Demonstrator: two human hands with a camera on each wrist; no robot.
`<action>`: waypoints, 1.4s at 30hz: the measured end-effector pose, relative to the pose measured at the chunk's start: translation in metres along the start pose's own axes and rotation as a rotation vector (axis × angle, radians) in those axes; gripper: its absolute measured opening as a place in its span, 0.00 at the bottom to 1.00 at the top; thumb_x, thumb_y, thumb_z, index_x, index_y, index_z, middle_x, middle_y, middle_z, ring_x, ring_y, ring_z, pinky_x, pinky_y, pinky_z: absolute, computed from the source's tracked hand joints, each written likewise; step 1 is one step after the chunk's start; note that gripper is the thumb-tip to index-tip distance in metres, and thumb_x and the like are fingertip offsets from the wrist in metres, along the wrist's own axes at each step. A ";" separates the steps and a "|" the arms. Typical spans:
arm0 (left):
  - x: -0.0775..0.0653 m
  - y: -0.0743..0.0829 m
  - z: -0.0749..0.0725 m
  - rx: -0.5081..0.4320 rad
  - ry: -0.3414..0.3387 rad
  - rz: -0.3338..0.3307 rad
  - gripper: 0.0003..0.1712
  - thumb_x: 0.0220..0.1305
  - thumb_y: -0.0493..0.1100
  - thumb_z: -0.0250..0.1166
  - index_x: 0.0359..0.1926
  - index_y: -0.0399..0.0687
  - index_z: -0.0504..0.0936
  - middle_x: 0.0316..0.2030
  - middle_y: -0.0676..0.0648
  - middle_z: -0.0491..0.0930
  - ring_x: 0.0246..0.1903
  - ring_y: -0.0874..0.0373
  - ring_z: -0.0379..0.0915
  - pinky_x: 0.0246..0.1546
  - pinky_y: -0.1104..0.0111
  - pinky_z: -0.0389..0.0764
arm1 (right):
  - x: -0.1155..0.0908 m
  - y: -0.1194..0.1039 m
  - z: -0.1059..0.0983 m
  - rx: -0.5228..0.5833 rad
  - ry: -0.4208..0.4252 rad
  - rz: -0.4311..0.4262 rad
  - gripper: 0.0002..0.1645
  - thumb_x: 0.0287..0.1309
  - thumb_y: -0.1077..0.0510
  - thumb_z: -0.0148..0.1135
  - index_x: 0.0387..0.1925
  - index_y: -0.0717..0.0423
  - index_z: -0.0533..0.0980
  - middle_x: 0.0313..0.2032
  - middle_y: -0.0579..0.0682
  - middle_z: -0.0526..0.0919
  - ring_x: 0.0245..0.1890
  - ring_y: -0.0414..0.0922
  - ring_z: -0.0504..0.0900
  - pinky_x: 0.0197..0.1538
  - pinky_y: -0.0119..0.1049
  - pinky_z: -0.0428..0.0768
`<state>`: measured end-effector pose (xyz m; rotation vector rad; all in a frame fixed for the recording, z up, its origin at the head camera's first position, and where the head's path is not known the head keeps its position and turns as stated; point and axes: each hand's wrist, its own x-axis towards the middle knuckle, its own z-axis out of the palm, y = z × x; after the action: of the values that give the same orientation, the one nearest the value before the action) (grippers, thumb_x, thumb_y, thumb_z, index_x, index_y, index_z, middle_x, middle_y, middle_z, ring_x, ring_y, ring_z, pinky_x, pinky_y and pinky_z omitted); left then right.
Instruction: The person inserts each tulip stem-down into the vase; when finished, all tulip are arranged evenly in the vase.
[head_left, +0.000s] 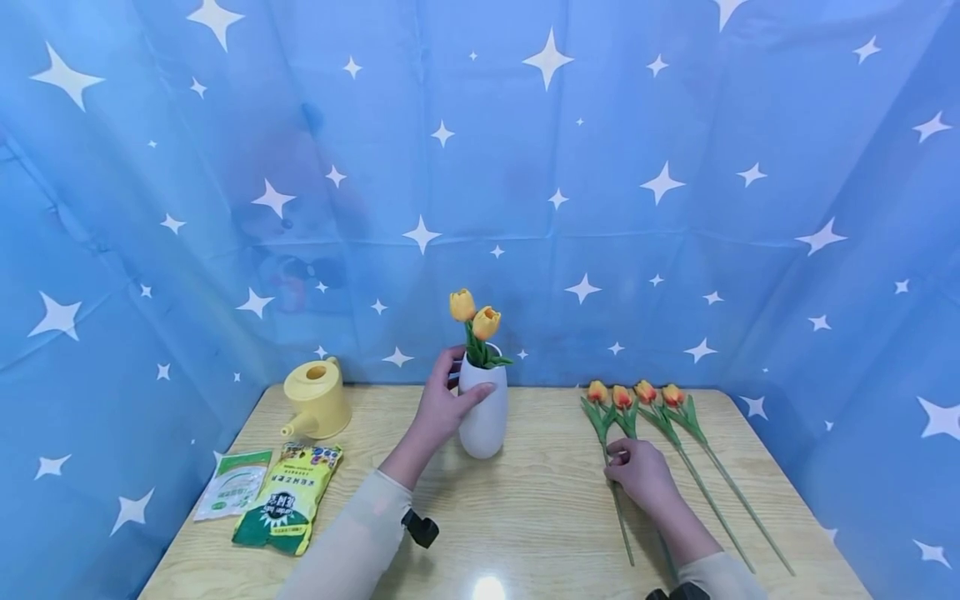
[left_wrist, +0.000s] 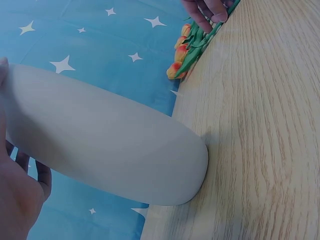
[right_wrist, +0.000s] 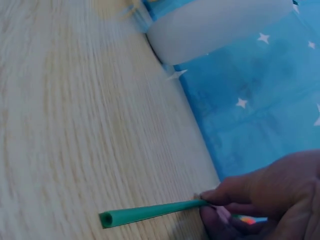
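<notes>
A white vase (head_left: 483, 421) stands upright near the middle of the table, holding two yellow tulips (head_left: 487, 322). My left hand (head_left: 441, 407) grips its upper part from the left, thumb across the front and fingers round the back. On the right, my right hand (head_left: 647, 475) pinches the green stem (right_wrist: 150, 214) of the leftmost orange-red tulip (head_left: 597, 392) between thumb and fingers. That stem's cut end points toward the table's front. Beside it lie three more orange-red tulips (head_left: 672, 395), blooms toward the back; my right hand and forearm partly cover the nearest stem.
At the back left stands a yellow watering can (head_left: 318, 408). In front of it lie a green and yellow bag (head_left: 288, 500) and a white and green packet (head_left: 234, 483). A blue curtain (head_left: 480, 192) with white stars rises behind the wooden table (head_left: 540, 517).
</notes>
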<state>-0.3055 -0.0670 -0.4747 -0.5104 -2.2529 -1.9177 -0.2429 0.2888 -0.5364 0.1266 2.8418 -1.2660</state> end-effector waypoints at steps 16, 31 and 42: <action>0.000 0.001 0.000 -0.003 -0.004 -0.013 0.41 0.70 0.61 0.78 0.76 0.62 0.71 0.69 0.49 0.75 0.69 0.38 0.72 0.66 0.38 0.78 | -0.005 -0.007 -0.007 0.092 -0.061 -0.037 0.20 0.69 0.71 0.69 0.60 0.72 0.82 0.36 0.53 0.85 0.32 0.48 0.82 0.31 0.38 0.80; -0.002 0.002 0.000 -0.003 -0.008 -0.010 0.41 0.71 0.61 0.78 0.77 0.61 0.70 0.69 0.49 0.75 0.68 0.42 0.73 0.66 0.39 0.78 | -0.006 -0.020 -0.006 0.314 -0.146 -0.055 0.24 0.73 0.68 0.68 0.65 0.74 0.75 0.43 0.58 0.81 0.38 0.51 0.84 0.41 0.47 0.90; -0.002 0.002 -0.001 0.003 -0.003 -0.010 0.41 0.70 0.62 0.78 0.76 0.64 0.71 0.69 0.50 0.75 0.67 0.44 0.74 0.65 0.39 0.78 | -0.006 -0.024 0.000 0.461 -0.180 0.013 0.22 0.72 0.71 0.64 0.63 0.72 0.69 0.45 0.57 0.78 0.42 0.51 0.83 0.45 0.48 0.91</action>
<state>-0.3031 -0.0675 -0.4734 -0.5027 -2.2645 -1.9195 -0.2394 0.2726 -0.5178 0.0370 2.3533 -1.8032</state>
